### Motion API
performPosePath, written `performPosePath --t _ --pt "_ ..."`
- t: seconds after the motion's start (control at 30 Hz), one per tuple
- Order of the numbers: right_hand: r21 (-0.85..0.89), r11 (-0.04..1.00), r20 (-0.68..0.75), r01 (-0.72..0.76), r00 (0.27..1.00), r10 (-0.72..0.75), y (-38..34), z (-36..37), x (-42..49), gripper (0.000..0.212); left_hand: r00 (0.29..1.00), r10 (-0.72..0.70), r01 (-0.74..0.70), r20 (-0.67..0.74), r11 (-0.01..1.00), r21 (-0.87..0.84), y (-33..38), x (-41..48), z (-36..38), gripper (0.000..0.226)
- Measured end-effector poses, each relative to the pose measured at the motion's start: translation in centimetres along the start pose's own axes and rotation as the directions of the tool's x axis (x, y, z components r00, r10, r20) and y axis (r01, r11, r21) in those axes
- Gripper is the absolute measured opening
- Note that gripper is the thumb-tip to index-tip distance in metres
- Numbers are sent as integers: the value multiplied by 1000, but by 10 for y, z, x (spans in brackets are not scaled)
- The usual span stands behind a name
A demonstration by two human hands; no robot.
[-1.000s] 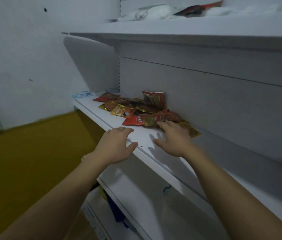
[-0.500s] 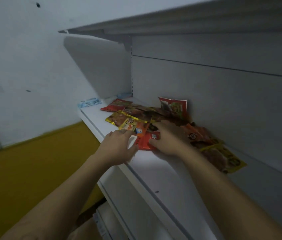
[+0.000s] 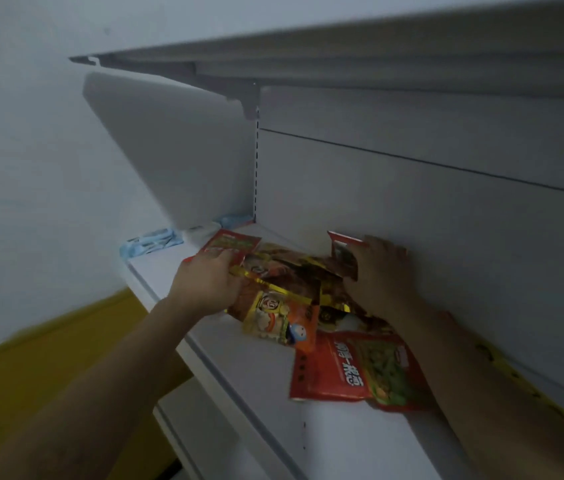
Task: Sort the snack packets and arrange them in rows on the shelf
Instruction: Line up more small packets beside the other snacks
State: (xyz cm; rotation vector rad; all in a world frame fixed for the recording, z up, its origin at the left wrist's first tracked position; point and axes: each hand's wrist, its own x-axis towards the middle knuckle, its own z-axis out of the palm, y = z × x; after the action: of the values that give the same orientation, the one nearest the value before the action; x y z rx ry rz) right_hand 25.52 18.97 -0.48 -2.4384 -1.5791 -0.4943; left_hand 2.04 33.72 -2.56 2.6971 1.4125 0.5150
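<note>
Two hands are in the heap of snack packets, which lies loose & overlapping on the shelf. No rows yet, so we judge the sort as barely begun.

The right hand is the one nearer the back panel. Its fingers curl round an upright red packet, which stands on edge w/ its long axis approx. vertical, just in front of the panel. The left hand sits at the heap's left edge, fingertips on the far red packet and thumb by a gold-edged packet. We cannot tell whether it pinches or only presses, as blur hides that.

The key relation is that the rest of the heap lies between the hands and nearer us. The cartoon packet lies flat just this side of the left hand, so that hand is closer to it. The pea packet, red w/ a green picture, lies flat nearest us, partly under the right forearm.

Also on the shelf are blue packs at the far left end, apart from the heap. The upper shelf overhangs, and its top is out of view.

Next, prob., the reds get grouped. The upright one could tip if let go.
</note>
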Motion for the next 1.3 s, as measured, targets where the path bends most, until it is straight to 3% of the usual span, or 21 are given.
performPosePath --t 0.17,0.4,0.57,0.73,0.9,1.07,1.2,1.3 --pt "-163 982 60 -92 993 103 11 15 43 61 994 -35 31 103 999 42 -29 68 10 55" --pt "-116 982 176 -149 970 168 -1 44 50 37 936 -178 183 304 983 14 -45 111 48 73" --pt "-117 980 99 -159 980 171 -5 48 46 35 960 -142 144 241 990 11 -44 117 54 90" --pt "-124 976 72 -181 979 191 -7 43 43 47 978 -126 136 168 990 -44 -40 119 61 80" --pt "-111 986 -200 -127 974 103 -12 30 44 32 997 -79 76 -10 983 -169 -49 112 58 69" --pt "158 985 -385 -71 914 127 -29 6 50 25 980 -14 -75 -200 898 -433 -42 106 36 71" --pt "397 917 -364 -41 910 199 -41 -9 47 31 979 -32 -94 -203 807 -583 -30 100 14 77" --pt "508 861 -342 38 926 161 -43 -17 34 45 963 4 -169 -269 786 -594 -18 88 1 72"
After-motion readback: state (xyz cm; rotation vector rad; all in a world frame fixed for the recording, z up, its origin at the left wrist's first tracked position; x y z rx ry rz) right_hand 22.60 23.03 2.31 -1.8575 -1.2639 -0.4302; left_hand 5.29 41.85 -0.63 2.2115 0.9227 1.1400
